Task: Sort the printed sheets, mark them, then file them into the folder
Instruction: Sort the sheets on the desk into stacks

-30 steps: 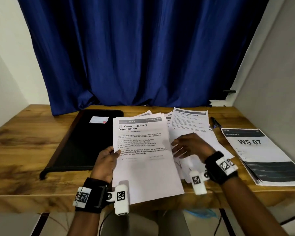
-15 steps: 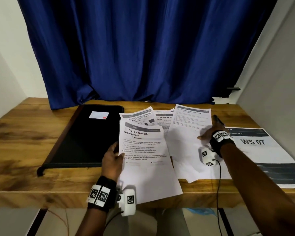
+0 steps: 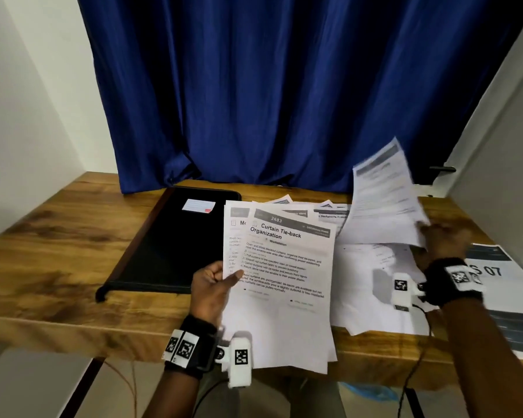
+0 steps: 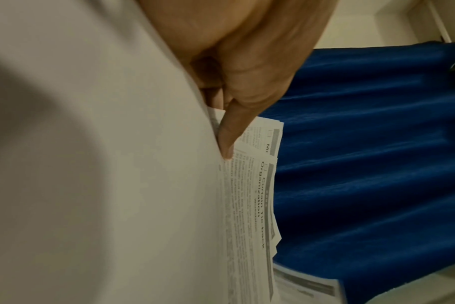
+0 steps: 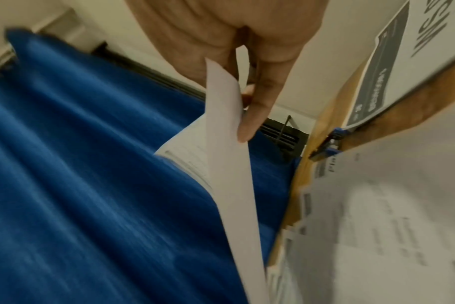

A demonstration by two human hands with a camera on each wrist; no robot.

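Observation:
My left hand pinches a small stack of printed sheets at its left edge, the thumb on top; the top sheet reads "Curtain Tie-back Organization". My right hand pinches one printed sheet by its lower right corner and holds it lifted and tilted above the loose sheets spread on the wooden table. In the right wrist view the lifted sheet shows edge-on between thumb and fingers. A closed black folder with a small white label lies left of the sheets.
A "WS 07" printed pad lies at the table's right edge. A blue-capped pen lies beside it, seen in the right wrist view. A blue curtain hangs behind the table; grey walls close in on both sides.
My right hand, which reached toward the far right of the spread, has taken one sheet and lifted it off the table. My left hand keeps its stack, now with a second sheet showing behind.

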